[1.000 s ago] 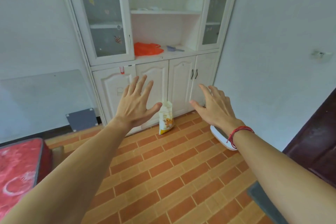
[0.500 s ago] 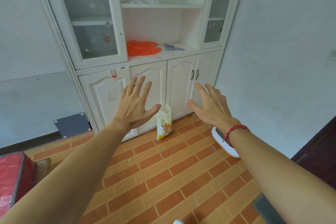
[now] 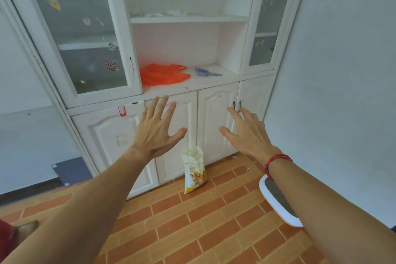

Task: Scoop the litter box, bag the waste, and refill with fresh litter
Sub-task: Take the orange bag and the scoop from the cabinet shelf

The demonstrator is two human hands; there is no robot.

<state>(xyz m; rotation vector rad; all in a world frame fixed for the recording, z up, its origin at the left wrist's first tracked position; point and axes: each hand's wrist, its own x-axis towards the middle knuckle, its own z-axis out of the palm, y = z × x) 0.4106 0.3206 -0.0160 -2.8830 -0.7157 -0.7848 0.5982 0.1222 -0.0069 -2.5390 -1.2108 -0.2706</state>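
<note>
My two bare forearms reach out over a floor (image 3: 203, 231) of smooth rectangular tiles in orange and tan, laid like brickwork with pale grout. At the near left edge a bit of red fabric (image 3: 6, 240) shows. Under my right forearm lies the litter box (image 3: 269, 199), a shallow tray with a rounded white plastic rim and a grey inside; most of it is hidden by the arm, and I cannot tell what it holds. A red corded bracelet (image 3: 276, 164) wraps my right wrist. Both hands are held in the air with nothing in them: my left hand (image 3: 155, 133) has its fingers straight and fanned, thumb out to the right, and my right hand (image 3: 246, 137) is spread too, fingers slightly bent. Between them and farther off, a crinkled cream plastic litter bag (image 3: 194, 171) with a yellow base and an orange cartoon print stands upright on the tiles, against the lower doors of a white cabinet (image 3: 214, 124) with arched raised panels. A flat grey panel (image 3: 70, 170) leans at the wall to the far left. On the cabinet's open ledge lies a crumpled, translucent orange plastic bag (image 3: 162, 74), and just to its right, apart from it, a small blue-grey plastic scoop (image 3: 206, 72) with its handle pointing right. Glass-fronted doors with dark handles flank the recess.
</note>
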